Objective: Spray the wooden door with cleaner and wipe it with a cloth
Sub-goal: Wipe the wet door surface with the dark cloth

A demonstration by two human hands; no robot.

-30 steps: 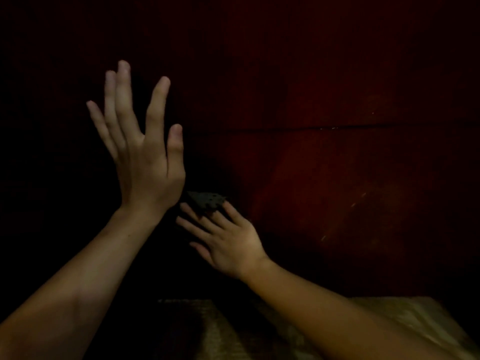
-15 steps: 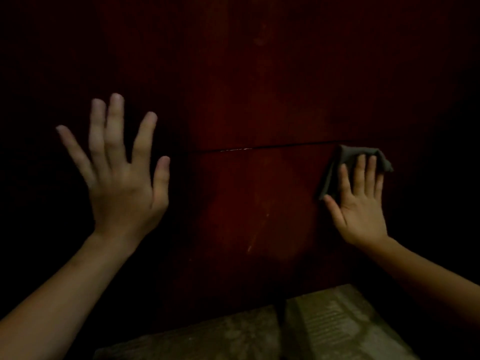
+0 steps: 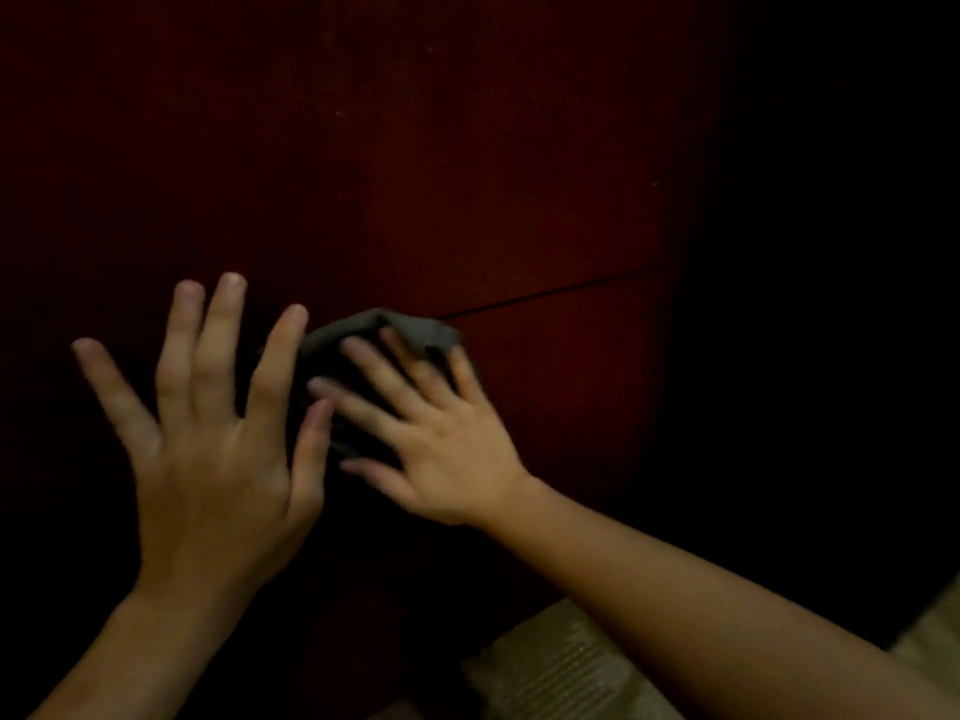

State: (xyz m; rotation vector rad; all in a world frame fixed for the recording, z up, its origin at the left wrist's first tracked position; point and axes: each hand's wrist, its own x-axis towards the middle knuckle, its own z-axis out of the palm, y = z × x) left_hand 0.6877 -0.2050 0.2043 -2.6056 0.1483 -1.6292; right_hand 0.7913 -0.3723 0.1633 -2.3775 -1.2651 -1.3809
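A dark reddish wooden door (image 3: 519,174) fills the dim view, with a thin horizontal seam running across its right half. My right hand (image 3: 431,433) presses a dark grey cloth (image 3: 395,330) flat against the door with straight, spread fingers, just left of the seam's end. My left hand (image 3: 208,444) is spread flat with straight fingers right beside it, its thumb nearly touching the right hand's fingers; I cannot tell whether it touches the door. No spray bottle is in view.
A pale, ribbed floor surface (image 3: 561,667) shows at the bottom right below the door. The right side and the left edge of the view are too dark to make out.
My right hand has swept the cloth leftward across the door, from the right end of the seam to beside my left hand. The view has shifted.
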